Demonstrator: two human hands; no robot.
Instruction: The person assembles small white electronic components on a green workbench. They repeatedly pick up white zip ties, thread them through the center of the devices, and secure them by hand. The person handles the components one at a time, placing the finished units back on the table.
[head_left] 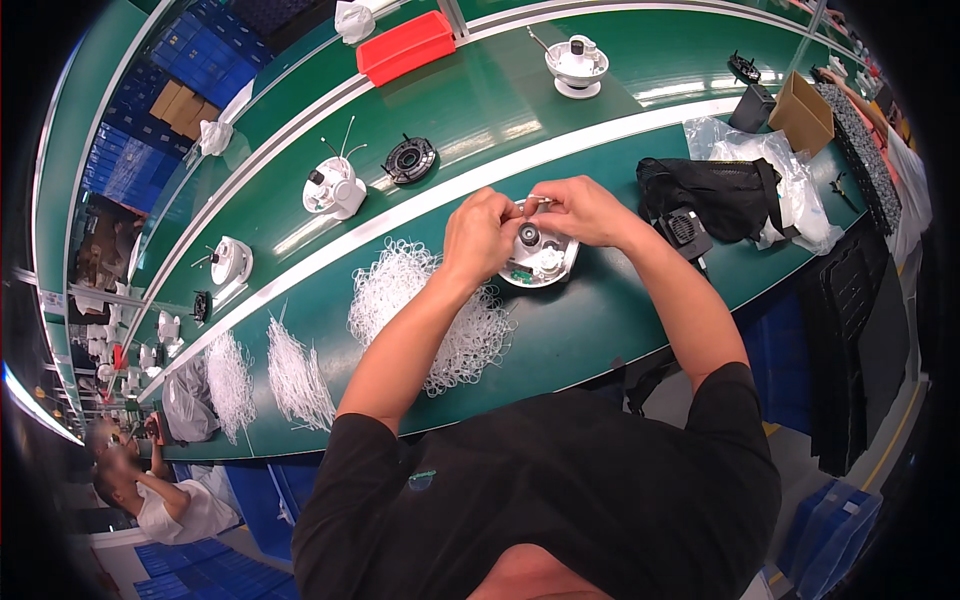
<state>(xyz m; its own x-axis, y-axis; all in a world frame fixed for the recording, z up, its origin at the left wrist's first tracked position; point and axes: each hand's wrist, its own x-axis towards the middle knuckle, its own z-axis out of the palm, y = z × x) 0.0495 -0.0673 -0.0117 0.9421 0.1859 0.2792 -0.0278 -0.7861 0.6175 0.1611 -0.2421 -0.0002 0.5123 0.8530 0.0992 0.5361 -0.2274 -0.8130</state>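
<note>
On the green workbench in front of me sits a white rounded camera housing (548, 262), with a dark round lens and a bit of green circuit board inside. My left hand (480, 234) reaches its upper left rim, thumb and fingers pinched together. From the other side my right hand (584, 212) pinches at the top edge, close to the left fingertips. Whatever lies between the fingers is too small to make out. Beside my left forearm spreads a heap of looped white plastic ties (392, 285), partly hidden by the arm.
Straighter white tie bundles (298, 380) lie farther left. Beyond a pale rail, a green conveyor (480, 130) carries similar white housings (334, 188), a black ring-shaped part (410, 160) and a red bin (406, 48). At right are a black mesh bag (715, 195) and an open cardboard box (803, 115).
</note>
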